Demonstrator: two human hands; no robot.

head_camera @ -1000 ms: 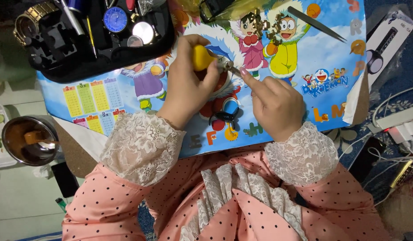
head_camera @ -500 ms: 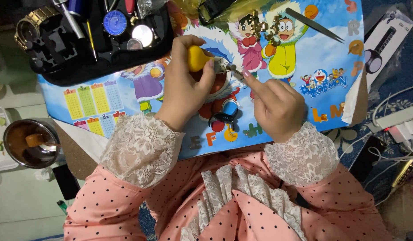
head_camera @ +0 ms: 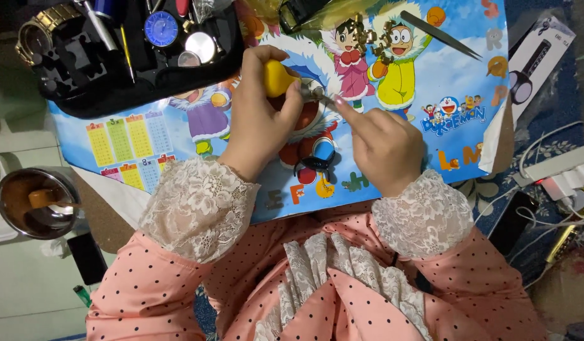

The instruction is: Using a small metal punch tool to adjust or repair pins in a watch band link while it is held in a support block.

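Since the earlier frame the left hand (head_camera: 261, 117) has shifted slightly, its fingers clenched around the yellow-handled tool (head_camera: 277, 77) whose metal tip now meets the small silvery part (head_camera: 314, 91) held over the cartoon mat (head_camera: 468, 69). To its right, the right hand (head_camera: 383, 148) has stayed put, forefinger stretched out to press on that part, the other fingers curled in; I judge the work on the part continues, steadied from both sides. Far left lies the black tool tray (head_camera: 83, 82).
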